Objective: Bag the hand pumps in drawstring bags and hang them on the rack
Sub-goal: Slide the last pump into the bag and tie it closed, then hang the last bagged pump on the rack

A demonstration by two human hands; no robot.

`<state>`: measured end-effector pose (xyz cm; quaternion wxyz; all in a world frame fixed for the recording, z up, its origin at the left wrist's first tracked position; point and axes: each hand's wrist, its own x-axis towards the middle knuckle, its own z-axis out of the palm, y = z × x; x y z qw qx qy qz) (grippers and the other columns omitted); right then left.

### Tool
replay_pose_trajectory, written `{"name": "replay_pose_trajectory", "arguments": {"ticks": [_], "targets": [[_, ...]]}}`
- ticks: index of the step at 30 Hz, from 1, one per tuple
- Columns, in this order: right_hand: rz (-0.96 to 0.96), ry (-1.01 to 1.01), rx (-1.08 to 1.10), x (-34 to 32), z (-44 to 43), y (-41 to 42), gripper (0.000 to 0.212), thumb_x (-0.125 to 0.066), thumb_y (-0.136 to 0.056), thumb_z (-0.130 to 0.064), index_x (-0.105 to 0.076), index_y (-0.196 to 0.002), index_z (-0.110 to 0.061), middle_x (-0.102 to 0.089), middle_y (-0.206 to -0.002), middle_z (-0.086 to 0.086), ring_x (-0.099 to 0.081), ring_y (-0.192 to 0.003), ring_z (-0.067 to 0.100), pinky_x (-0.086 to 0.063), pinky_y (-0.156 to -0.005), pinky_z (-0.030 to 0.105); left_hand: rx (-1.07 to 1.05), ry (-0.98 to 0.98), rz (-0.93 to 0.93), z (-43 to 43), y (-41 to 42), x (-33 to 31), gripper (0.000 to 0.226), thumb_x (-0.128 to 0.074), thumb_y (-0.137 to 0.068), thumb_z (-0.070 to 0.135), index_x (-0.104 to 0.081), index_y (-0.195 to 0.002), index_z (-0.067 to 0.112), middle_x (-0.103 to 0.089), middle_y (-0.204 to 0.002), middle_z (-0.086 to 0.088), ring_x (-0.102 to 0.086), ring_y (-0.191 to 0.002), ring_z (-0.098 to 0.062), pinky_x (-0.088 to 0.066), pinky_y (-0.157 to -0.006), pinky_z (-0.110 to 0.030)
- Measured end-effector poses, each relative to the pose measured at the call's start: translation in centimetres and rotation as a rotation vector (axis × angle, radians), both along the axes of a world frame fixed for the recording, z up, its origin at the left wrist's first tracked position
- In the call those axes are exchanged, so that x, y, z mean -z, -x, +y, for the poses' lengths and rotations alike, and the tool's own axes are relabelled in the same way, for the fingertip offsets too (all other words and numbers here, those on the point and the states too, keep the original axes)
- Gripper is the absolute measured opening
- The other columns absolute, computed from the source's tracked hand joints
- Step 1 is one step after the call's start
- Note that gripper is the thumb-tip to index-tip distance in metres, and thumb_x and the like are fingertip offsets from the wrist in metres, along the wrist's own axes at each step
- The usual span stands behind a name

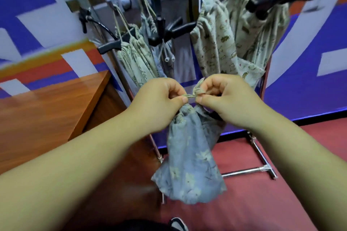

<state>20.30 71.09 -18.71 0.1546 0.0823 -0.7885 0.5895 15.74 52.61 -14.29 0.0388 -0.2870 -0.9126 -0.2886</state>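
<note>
- A dark shoe (178, 224) is showing at the bottom edge, standing on the red floor (262, 208).
- Two bare forearms are reaching in from the lower corners and meeting at the middle.
- A blue drawstring bag (189, 170) with pale flowers is hanging in the air beneath the two hands. Its neck is gathered tight and its lower part is bulging, and the cloth is hiding what is inside.
- The left hand (159, 99) is keeping a narrow grip, with thumb and forefinger pinching the cord (191, 96) just above the bag's neck.
- The right hand (225, 97) is pinching the same cord from the other side, its grip just as narrow. The two thumb tips are lying close together, and a looped tuft of cord is sticking up between the hands.
- A wooden bench (47, 110) is standing to the left, its corner coming close to the rack's left post.
- The chrome rack (246, 171) is standing just beyond the bag, its foot bars lying on the floor.
- Several printed bags are hanging from the rack by their cords: a leaf-patterned bag (135, 58) on the left and a cream bag (214, 47) to the right, with more behind it.
- Black handles (180, 29) are poking out among the hung bags.
- A blue, white and orange wall (309, 80) is closing off the back.
</note>
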Motion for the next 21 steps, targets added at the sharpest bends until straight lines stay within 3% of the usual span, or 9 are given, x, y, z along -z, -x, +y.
{"name": "replay_pose_trajectory", "arguments": {"ticks": [4,8,12,21], "targets": [[0.035,-0.139,0.067,-6.4,1.1,0.8,0.016,-0.080,-0.080,-0.008,-0.069,-0.077,-0.019,-0.068,-0.060,-0.006,-0.059,-0.054,0.008,-0.048,-0.064,0.031,0.022,0.003,0.066,0.8,0.6,-5.7,0.020,-0.073,-0.090,0.025,-0.066,-0.071,0.028,-0.064,-0.059,0.008,-0.055,-0.048,-0.001,-0.040,-0.051,-0.019],[0.085,-0.317,0.153,-12.3,1.3,0.5,0.014,-0.080,-0.080,-0.013,-0.070,-0.075,-0.022,-0.067,-0.061,-0.010,-0.055,-0.050,-0.002,-0.043,-0.062,0.022,0.052,0.028,0.118,1.5,0.5,-10.9,0.011,-0.075,-0.089,0.024,-0.073,-0.078,0.027,-0.073,-0.068,0.001,-0.068,-0.062,-0.013,-0.048,-0.056,-0.022],[0.117,-0.498,0.248,-16.6,1.5,-0.3,0.011,-0.079,-0.081,-0.021,-0.071,-0.077,-0.027,-0.071,-0.072,-0.012,-0.064,-0.067,-0.002,-0.047,-0.066,0.018,0.078,0.081,0.161,2.1,0.5,-14.6,0.009,-0.073,-0.088,0.025,-0.075,-0.080,0.026,-0.075,-0.071,0.002,-0.070,-0.064,-0.012,-0.045,-0.057,-0.020],[0.058,-0.620,0.270,-20.0,2.8,-1.5,0.010,-0.078,-0.082,-0.020,-0.071,-0.078,-0.027,-0.074,-0.074,-0.011,-0.069,-0.070,0.005,-0.057,-0.071,0.028,0.144,0.089,0.154,4.1,1.0,-16.7,0.014,-0.069,-0.091,0.026,-0.072,-0.077,0.023,-0.064,-0.063,0.009,-0.055,-0.055,-0.007,-0.040,-0.057,-0.023]]}}
